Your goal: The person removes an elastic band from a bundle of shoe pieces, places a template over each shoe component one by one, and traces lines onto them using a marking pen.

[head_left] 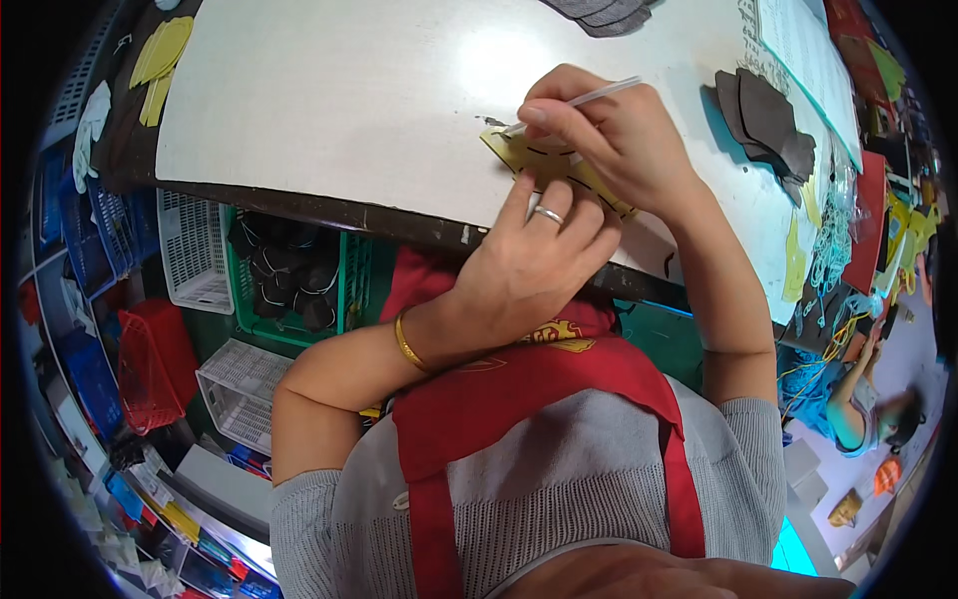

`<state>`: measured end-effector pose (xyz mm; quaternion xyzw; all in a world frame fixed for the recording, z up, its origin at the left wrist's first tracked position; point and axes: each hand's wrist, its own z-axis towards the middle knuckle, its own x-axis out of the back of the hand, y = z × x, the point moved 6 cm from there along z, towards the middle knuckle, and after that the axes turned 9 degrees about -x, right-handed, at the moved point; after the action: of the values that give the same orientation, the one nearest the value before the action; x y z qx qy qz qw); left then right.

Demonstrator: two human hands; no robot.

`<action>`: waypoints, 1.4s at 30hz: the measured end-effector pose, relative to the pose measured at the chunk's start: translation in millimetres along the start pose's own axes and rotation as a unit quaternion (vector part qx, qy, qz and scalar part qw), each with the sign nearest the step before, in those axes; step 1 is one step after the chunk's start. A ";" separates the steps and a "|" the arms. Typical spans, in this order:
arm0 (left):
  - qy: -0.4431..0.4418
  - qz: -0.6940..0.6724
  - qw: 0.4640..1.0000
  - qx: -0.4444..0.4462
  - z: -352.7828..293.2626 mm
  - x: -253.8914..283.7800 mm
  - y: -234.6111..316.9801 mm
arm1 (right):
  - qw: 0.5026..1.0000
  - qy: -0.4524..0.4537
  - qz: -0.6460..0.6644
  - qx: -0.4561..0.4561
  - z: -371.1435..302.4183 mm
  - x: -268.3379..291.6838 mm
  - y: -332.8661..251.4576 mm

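Observation:
A yellow pattern piece (552, 167) with dark slits lies near the front edge of the white tabletop (329, 110). My left hand (539, 250), wearing a ring, rests its fingertips on the piece's near side, fingers somewhat apart. Pinched in my right hand (624, 135) is a slim white pen (609, 90). The pen's tip reaches the upper left end of the yellow piece, by a small dark mark on the table. Part of the piece is hidden under my right hand.
Dark fabric pieces (763, 125) lie stacked at right, with another stack (604, 12) at the far edge. Yellow pieces (163, 50) sit at left. Below the table stand a green crate (344, 285) of dark bundles and a red basket (155, 364). Another person (863, 409) is at right.

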<state>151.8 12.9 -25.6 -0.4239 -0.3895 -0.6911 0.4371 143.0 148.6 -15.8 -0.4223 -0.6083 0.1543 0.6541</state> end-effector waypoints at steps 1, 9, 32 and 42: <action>0.002 0.001 1.000 0.004 -0.3 -0.2 0.2 | 0.999 0.005 -0.049 -0.003 3.1 -5.6 0.1; -0.019 0.007 1.000 -0.003 -1.5 -4.9 4.3 | 0.976 0.037 -0.202 0.076 -14.2 18.3 -2.3; -0.008 -0.004 1.000 0.008 6.5 -3.7 4.7 | 0.951 0.251 -0.158 -0.089 -106.7 44.5 44.8; 0.017 0.015 0.999 -0.022 10.1 0.5 0.4 | 0.966 0.187 0.062 -0.169 -101.9 37.3 26.6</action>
<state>154.6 21.9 -21.6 -0.4279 -0.3602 -0.6999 0.4442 253.5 154.0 -0.8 -0.5846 -0.4653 0.0080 0.6646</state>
